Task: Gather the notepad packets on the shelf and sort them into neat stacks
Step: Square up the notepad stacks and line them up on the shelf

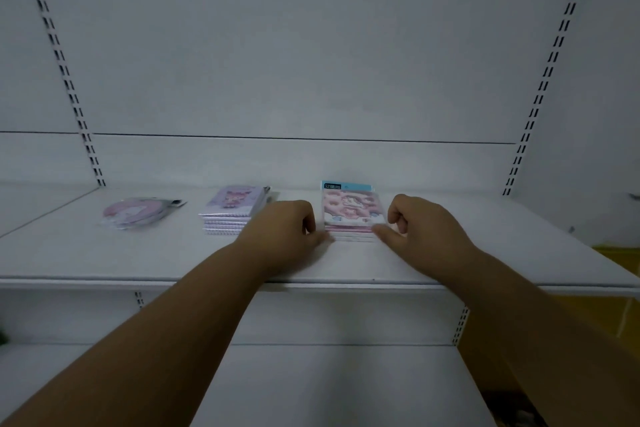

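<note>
A stack of pink unicorn notepad packets (351,210) lies on the white shelf (173,253), right of centre. My left hand (287,225) rests against the stack's left front corner with curled fingers and the thumb touching it. On the other side, my right hand (415,222) presses its thumb to the stack's right front corner, fingers curled. Further left stands a stack of purple spiral notepads (233,210) with a cartoon figure on top. A pile of round pink packets (136,213) lies at the far left.
The white back panel (311,62) with slotted uprights (65,73) rises behind the shelf. A lower shelf (329,385) extends below the front edge. Something yellow (616,253) shows at the right, beyond the shelf end.
</note>
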The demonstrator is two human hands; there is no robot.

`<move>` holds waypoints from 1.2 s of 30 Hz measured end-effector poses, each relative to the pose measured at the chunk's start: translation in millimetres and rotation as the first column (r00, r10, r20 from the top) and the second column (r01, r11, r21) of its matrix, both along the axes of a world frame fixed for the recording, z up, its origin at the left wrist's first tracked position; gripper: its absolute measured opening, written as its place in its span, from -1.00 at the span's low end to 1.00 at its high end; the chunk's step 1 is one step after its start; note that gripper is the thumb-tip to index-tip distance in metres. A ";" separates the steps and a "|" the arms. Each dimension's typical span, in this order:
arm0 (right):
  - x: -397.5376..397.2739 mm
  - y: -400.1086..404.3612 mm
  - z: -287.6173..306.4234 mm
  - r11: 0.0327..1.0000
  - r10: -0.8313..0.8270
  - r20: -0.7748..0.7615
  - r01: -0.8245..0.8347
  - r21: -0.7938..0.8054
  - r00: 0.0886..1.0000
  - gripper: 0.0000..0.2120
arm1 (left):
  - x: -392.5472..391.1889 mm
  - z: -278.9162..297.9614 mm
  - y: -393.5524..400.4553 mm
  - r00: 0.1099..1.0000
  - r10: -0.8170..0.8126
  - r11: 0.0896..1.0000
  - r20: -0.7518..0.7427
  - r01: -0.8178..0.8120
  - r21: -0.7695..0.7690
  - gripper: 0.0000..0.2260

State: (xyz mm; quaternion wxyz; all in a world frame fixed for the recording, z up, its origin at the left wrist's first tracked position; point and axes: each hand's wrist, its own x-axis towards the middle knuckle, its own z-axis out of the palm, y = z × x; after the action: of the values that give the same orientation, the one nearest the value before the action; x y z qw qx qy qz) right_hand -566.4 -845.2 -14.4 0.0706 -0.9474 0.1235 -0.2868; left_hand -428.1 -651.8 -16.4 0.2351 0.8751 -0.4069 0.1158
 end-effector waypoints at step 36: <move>135.9 173.7 6.9 0.632 0.047 0.204 -0.187 0.752 0.978 -0.72 | 97.0 9.7 124.6 0.776 -0.321 0.848 -0.543 -0.020 -0.530 -0.69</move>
State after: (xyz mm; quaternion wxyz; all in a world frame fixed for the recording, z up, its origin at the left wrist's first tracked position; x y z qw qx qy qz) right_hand -430.5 -671.6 -7.5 0.4938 -0.8066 0.1652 -0.2797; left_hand -331.1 -527.2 -6.6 0.5843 0.7338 -0.3343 -0.0912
